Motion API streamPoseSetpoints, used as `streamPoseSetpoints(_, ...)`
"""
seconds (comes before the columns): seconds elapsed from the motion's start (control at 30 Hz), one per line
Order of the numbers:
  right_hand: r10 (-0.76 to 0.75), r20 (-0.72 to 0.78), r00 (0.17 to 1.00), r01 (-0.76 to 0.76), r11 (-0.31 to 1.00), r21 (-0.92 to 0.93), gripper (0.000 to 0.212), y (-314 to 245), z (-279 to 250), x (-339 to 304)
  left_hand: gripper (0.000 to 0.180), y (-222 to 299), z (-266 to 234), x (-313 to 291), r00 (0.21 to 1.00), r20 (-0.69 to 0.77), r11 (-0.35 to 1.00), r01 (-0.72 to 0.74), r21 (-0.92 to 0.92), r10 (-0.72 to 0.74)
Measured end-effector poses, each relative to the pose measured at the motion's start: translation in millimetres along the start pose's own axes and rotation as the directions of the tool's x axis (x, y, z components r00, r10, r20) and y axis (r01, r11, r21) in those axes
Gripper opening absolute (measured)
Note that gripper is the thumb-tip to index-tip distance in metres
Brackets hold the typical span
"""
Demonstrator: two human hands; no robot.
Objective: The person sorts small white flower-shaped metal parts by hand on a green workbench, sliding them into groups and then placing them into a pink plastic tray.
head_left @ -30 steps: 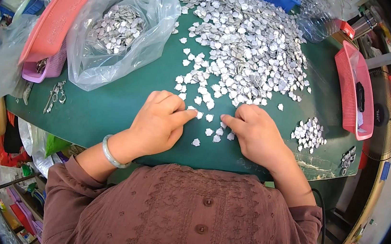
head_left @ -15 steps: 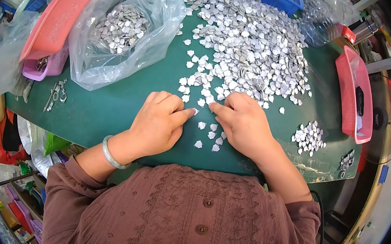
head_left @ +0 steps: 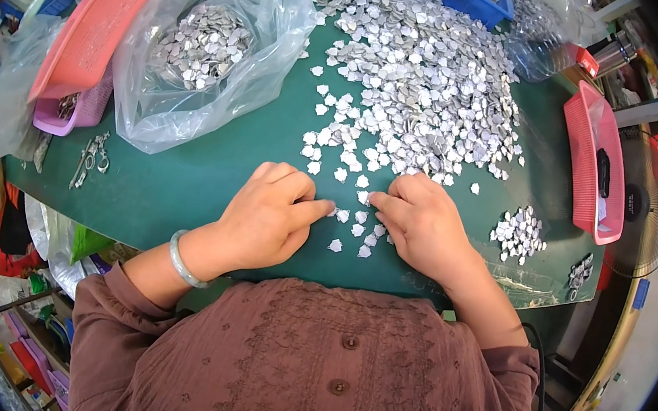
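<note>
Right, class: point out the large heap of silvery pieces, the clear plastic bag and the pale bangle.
Large heap of silvery pieces [head_left: 432,87], head view: its middle.
Clear plastic bag [head_left: 167,126], head view: lower front wall.
Pale bangle [head_left: 175,256], head view: band.

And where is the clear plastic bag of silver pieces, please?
In the head view, the bag sits upper left, between the coral plastic basket and heaped silver pieces.

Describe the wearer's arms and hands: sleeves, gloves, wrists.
The left hand and right hand are both ungloved. Plain brown sleeves, left sleeve and right sleeve, end short of the wrists. A smooth, pale grey-green bangle rings the left wrist; nothing is worn on the right.
</note>
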State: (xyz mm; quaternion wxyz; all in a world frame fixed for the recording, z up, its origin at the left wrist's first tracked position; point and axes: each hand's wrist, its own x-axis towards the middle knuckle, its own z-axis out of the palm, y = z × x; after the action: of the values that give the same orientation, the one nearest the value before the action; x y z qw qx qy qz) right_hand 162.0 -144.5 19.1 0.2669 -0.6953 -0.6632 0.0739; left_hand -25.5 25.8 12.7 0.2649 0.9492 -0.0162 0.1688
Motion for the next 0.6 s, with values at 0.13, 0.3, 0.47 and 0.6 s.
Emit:
streamPoseSetpoints(0.13,0.02,-0.008,1.0,-0.02,0.999,0.035,0.015,-1,1,3,0.029,2,7,15,0.999,-0.053,1.0,-0.006,0.013,0.007)
streamPoseSetpoints(0.3,0.075,-0.051,0.996,-0.075,0.997,0.018,0.011,-2,14,8,0.024,1,26,39,0.998,-0.056,0.999,-0.027,0.041,0.029)
streamPoseSetpoints(0.47,0.098,-0.061,0.993,-0.097,0.995,0.018,0.013,0,15,7,0.02,-3,31,39,0.998,-0.051,0.998,-0.025,0.063,0.028)
streamPoseSetpoints(0.6,0.088,-0.01,0.996,-0.088,0.996,0.016,0.009,0,11,6,0.02,-6,21,29,1.0,0.01,0.999,0.013,0.051,-0.014)
